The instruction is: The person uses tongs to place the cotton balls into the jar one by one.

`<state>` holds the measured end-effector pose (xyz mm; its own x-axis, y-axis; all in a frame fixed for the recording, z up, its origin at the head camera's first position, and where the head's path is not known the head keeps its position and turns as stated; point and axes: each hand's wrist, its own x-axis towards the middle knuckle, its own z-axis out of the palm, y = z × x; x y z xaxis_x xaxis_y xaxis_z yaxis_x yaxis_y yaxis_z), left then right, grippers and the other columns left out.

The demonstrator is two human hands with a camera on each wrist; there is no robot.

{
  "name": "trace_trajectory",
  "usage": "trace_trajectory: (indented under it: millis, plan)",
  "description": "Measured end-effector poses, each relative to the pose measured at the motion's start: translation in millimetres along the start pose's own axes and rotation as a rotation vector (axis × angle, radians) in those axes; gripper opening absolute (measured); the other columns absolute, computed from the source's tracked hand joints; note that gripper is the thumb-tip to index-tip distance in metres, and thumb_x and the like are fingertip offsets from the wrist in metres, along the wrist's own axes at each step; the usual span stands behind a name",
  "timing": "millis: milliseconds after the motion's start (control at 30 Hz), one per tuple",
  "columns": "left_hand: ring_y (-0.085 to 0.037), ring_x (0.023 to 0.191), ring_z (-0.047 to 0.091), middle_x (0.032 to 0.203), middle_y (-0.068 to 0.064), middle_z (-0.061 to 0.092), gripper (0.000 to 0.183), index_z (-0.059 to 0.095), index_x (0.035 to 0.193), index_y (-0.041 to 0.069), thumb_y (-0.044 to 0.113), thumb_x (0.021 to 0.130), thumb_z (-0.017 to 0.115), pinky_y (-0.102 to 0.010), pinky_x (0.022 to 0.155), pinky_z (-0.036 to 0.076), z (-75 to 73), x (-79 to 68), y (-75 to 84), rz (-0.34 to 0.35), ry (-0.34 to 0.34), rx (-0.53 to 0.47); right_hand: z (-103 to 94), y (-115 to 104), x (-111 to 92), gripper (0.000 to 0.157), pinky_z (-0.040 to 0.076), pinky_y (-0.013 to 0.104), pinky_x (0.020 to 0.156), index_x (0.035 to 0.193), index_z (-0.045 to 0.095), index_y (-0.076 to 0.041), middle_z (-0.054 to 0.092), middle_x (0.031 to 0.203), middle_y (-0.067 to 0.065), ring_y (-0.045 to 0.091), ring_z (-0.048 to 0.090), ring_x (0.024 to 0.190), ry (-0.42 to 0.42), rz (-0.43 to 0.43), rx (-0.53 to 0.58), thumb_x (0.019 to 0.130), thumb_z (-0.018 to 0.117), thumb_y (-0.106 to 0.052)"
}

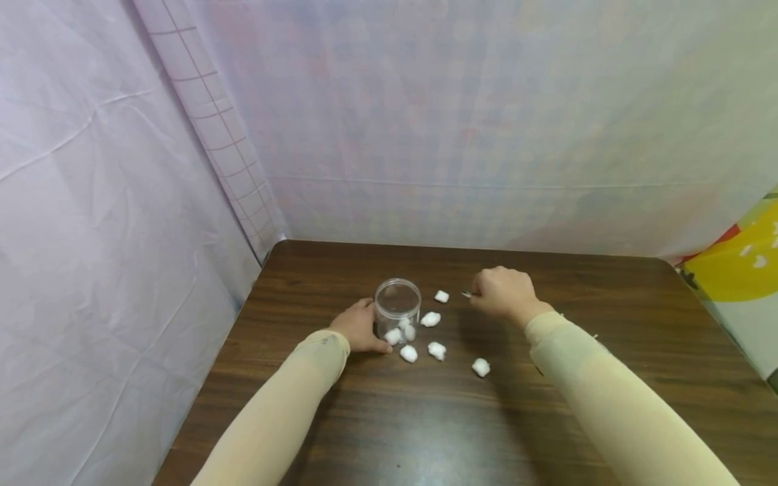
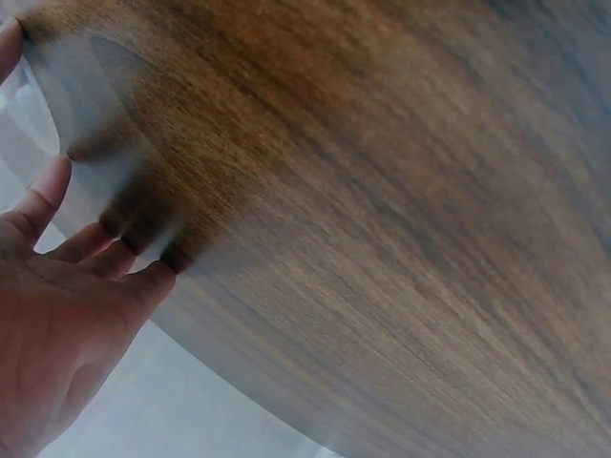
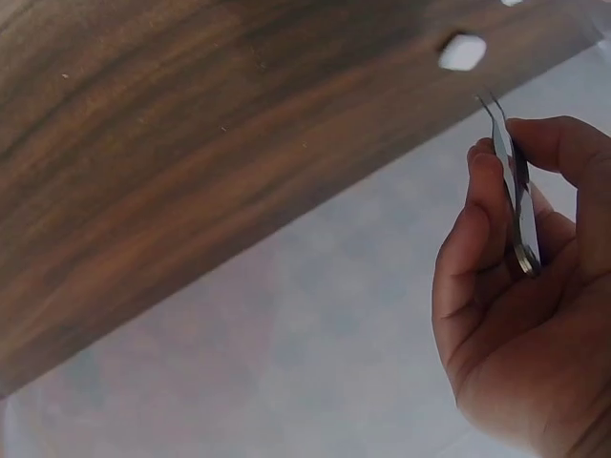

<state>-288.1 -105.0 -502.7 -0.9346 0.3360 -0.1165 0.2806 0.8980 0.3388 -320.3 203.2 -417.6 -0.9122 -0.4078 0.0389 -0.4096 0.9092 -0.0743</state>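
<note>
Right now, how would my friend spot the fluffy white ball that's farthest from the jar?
On the brown wooden table, find the clear jar beside the left hand's fingers. In the head view, some loose white balls lie near its right side. The farthest ball sits alone, lower and farther right than all the others.

A dark wood-grain table (image 1: 389, 432) spans the lower part of the head view. A pale, faintly checked sheet (image 1: 462, 121) fills the top, a creased white sheet (image 1: 91, 223) the left side, with a grid-lined strip (image 1: 209, 118) between them at upper left. A yellow item (image 1: 735, 270) with white marks shows at the right edge.
</note>
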Motion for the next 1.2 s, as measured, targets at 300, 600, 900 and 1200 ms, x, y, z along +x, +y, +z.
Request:
trace_trajectory:
  millis: [300, 600, 900, 1200]
  plan:
    - [-0.038, 0.133, 0.045, 0.153, -0.018, 0.039, 0.098, 0.048, 0.147, 0.012, 0.057, 0.068, 0.085, -0.051, 0.107, 0.039, 0.0, 0.1, -0.8, 0.002, 0.006, -0.017, 16.8, -0.9, 9.0, 0.03, 0.039, 0.038, 0.044, 0.057, 0.054, -0.021, 0.052, 0.056, -0.005, 0.017, 0.047, 0.054, -0.017, 0.005, 0.017, 0.083, 0.068, -0.027]
    - [-0.036, 0.134, 0.045, 0.153, -0.017, 0.039, 0.099, 0.046, 0.149, 0.013, 0.057, 0.069, 0.085, -0.049, 0.108, 0.039, -0.9, 0.0, -0.1, -0.005, 0.002, -0.009, 23.3, -5.7, 16.5, 0.031, 0.036, 0.037, 0.042, 0.054, 0.046, -0.02, 0.045, 0.053, -0.005, 0.017, 0.043, 0.052, 0.013, 0.008, 0.014, 0.079, 0.063, -0.019]
    - [-0.036, 0.134, 0.045, 0.153, -0.017, 0.039, 0.097, 0.047, 0.148, 0.013, 0.056, 0.07, 0.085, -0.049, 0.108, 0.039, -0.3, -2.6, 3.2, -0.008, 0.001, -0.003, 27.2, -7.7, 18.3, 0.034, 0.034, 0.036, 0.041, 0.053, 0.039, -0.02, 0.041, 0.051, -0.005, 0.017, 0.041, 0.051, -0.013, -0.006, 0.003, 0.077, 0.063, -0.016]
    - [-0.035, 0.134, 0.044, 0.154, -0.016, 0.039, 0.097, 0.046, 0.148, 0.013, 0.055, 0.07, 0.085, -0.048, 0.108, 0.039, -2.3, -3.8, 4.8, -0.014, -0.002, 0.003, 31.7, -8.4, 21.2, 0.03, 0.041, 0.04, 0.042, 0.054, 0.045, -0.018, 0.049, 0.054, -0.003, 0.019, 0.047, 0.053, -0.02, -0.022, -0.012, 0.077, 0.064, -0.015]
